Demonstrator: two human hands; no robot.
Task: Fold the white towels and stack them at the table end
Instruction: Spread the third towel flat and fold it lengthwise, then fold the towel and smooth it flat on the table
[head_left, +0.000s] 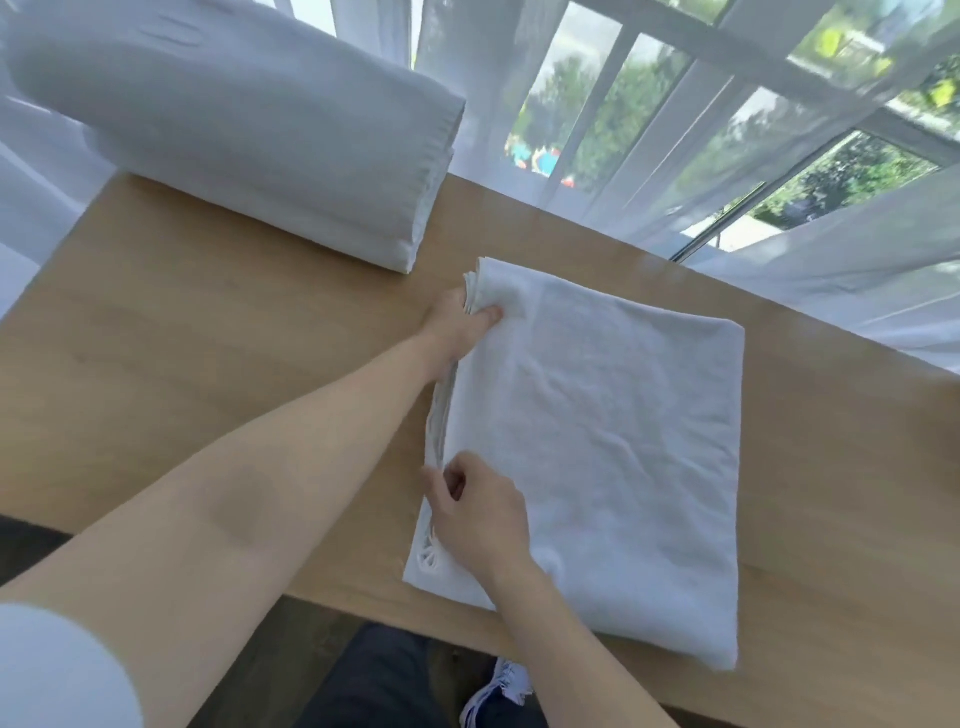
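My left hand (457, 325) pinches the far left corner of the folded white towel (597, 447), thumb on top and fingers tucked under its layered edge, while my right hand (478, 514) grips the same left edge nearer to me, its fingers curled around the layers. The towel lies flat on the wooden table (208, 364), its near edge at the table's near edge. A stack of folded white towels (249, 145) sits at the far left end of the table, well apart, beside the sheer curtain (857, 270).
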